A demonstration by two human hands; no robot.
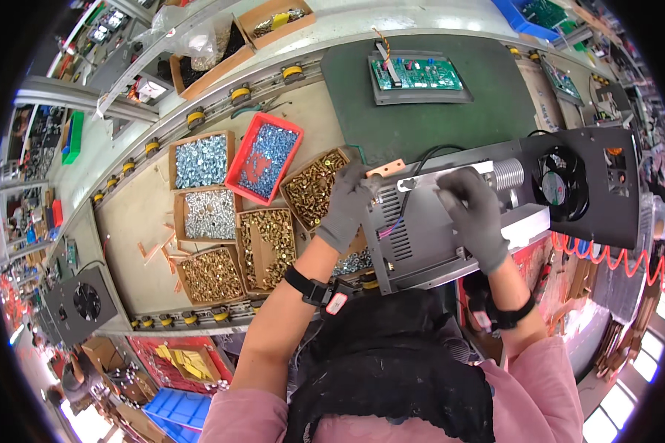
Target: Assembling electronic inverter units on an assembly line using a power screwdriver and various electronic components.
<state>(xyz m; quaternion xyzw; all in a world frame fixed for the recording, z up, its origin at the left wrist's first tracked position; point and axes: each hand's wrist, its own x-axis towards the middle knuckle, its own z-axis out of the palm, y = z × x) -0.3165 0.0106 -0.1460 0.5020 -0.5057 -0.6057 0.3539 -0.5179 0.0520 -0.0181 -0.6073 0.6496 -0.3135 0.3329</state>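
My left hand (346,210), in a grey glove, is closed at the left end of a dark grey metal housing (421,247). Its fingertips are beside a copper bar (389,168) with holes; whatever they grip is hidden. Over the housing, my right hand (476,218), also gloved, has its fingers curled together near a silvery flat bar (428,179). I cannot make out anything in that grip. A ribbed metal cylinder (508,174) and a black fan (560,184) sit toward the housing's right end. A black cable (430,153) loops over its far edge.
Left of the housing lie cardboard boxes of brass-coloured screws (210,275) and silvery fasteners (209,214), plus a red tray (239,177) of small bluish parts. A green circuit board (421,74) rests on the green mat (347,88). Orange coiled hose (606,257) hangs at right.
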